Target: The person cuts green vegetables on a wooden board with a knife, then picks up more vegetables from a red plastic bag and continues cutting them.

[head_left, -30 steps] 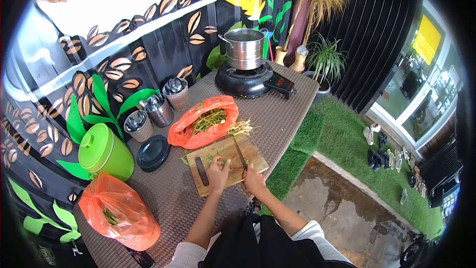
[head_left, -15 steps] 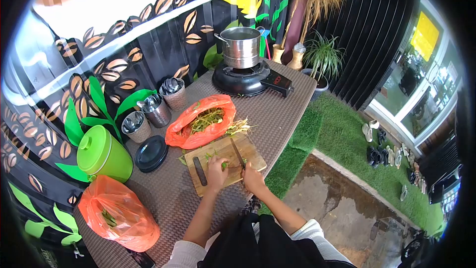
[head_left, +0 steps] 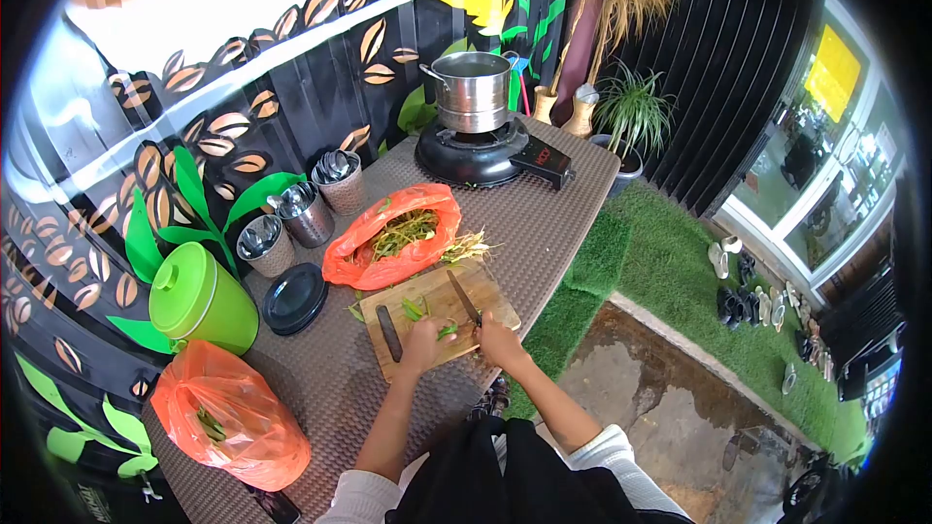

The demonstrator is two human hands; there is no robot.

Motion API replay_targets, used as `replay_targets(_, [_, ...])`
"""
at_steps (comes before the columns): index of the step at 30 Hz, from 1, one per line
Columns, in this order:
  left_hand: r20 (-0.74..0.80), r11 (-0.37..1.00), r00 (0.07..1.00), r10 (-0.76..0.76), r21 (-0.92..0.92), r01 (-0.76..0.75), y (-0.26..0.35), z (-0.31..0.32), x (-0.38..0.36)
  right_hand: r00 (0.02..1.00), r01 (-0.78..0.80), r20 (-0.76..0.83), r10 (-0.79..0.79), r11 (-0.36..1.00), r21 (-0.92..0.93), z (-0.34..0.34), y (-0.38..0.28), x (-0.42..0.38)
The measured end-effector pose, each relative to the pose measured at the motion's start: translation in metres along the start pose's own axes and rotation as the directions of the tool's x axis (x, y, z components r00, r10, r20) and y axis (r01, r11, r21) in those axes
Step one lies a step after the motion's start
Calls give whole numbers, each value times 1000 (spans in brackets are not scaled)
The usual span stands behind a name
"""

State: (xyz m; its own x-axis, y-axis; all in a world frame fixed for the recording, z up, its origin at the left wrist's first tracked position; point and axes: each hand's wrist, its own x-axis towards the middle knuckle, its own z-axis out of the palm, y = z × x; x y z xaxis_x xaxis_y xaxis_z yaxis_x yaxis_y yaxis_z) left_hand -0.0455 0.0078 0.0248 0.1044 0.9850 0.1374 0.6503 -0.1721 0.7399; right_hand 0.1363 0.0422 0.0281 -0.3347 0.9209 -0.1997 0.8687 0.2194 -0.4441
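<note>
My right hand [head_left: 498, 340] is closed round the handle of a knife [head_left: 464, 298], whose blade points up and left over the wooden cutting board [head_left: 437, 291]. On the board's lower part, my left hand [head_left: 423, 342] has its fingers closed on some green leaves [head_left: 447, 330]. More cut leaves [head_left: 415, 309] lie just above that hand. A dark slot-like handle strip [head_left: 388, 333] runs along the board's left side. Behind the board, an open orange bag [head_left: 432, 257] holds leafy greens [head_left: 403, 235], and pale stems [head_left: 467, 247] stick out at its right.
A steel pot [head_left: 473, 92] stands on a black portable stove [head_left: 466, 157] at the back. Three cutlery cups [head_left: 309, 217], black plates [head_left: 295, 299], a green lidded container [head_left: 204, 301] and a second orange bag [head_left: 233, 417] line the left. The table's edge [head_left: 573, 252] runs along the right.
My left hand has moved slightly down and toward the board's lower edge, leaving more cut leaves visible. The knife has tilted slightly and shifted a little left at its tip.
</note>
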Motion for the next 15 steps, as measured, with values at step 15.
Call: replay_targets(15, [-259,999,966,29,-22,-35,-2,18,8,1000,20,-18,-19,999,38,1,-1,-4])
